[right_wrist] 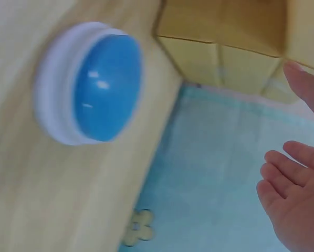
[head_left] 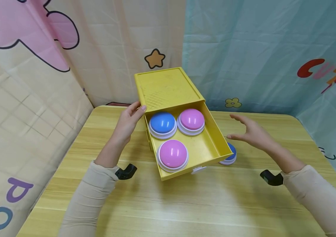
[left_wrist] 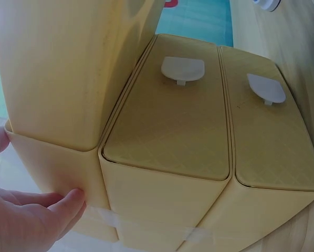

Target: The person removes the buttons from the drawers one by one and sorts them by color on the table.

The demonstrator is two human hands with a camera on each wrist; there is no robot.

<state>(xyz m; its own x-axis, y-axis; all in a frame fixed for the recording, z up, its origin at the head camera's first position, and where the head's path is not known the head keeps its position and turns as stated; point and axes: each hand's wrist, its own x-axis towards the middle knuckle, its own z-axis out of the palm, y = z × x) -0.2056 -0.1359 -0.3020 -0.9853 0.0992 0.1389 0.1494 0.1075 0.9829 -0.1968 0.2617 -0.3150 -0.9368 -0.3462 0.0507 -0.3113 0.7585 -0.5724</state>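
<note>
A yellow drawer cabinet (head_left: 168,86) stands on the table, its top drawer (head_left: 205,146) pulled far out. A blue dome button (head_left: 162,123) and a pink one (head_left: 192,119) sit at the back of this drawer; a second pink dome button (head_left: 173,154) sits at its front left. My left hand (head_left: 126,121) rests on the cabinet's upper left edge, fingertips touching the side wall. To the drawer's right, my right hand (head_left: 252,132) hovers with thumb and fingers apart, holding nothing. Below it, another blue dome button (right_wrist: 110,89) lies on the table, partly hidden by the drawer in the head view.
Two lower drawers (left_wrist: 167,121) with white pull tabs are closed. The top drawer's own pull tab (head_left: 199,170) juts from its front. Printed curtains (head_left: 245,65) hang behind and beside the wooden table (head_left: 185,210).
</note>
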